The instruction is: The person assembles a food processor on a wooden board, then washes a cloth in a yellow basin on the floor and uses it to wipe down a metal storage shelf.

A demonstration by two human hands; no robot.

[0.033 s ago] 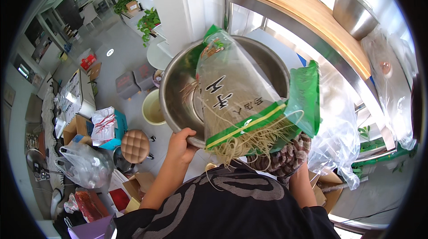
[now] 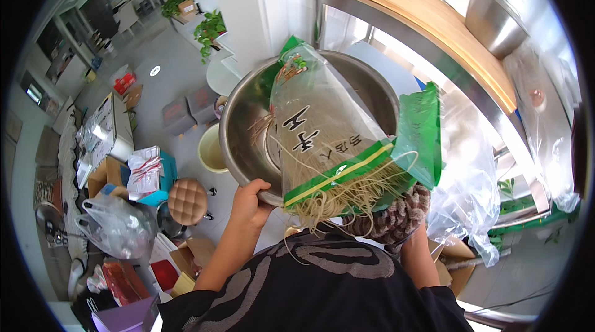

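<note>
A large steel basin point(image 2: 233, 127) is held in front of my body. My left hand point(image 2: 251, 203) grips its near left rim, thumb on top and fingers curled underneath. Across the basin lies a clear plastic bag with green ends point(image 2: 344, 115), its torn end toward me. Thin, pale, dried vermicelli strands point(image 2: 328, 207) stick out of that end in a tangle. A few loose strands lie in the basin. My right forearm point(image 2: 423, 264) reaches up to a brown striped knitted, fuzzy piece point(image 2: 396, 223) below the basin's near right side, which hides my right hand and its fingers.
A wooden board point(image 2: 427, 9) tops a steel-framed table at the right, with steel pots point(image 2: 496, 22) on it. Clear plastic sheeting point(image 2: 465, 189) hangs below. At left stand a round padded stool point(image 2: 188, 202), a pale green bucket point(image 2: 212, 152), grey stools point(image 2: 180, 115) and several boxes.
The basin and the bag on it have shifted very slightly left. My grip on the rim looks the same.
</note>
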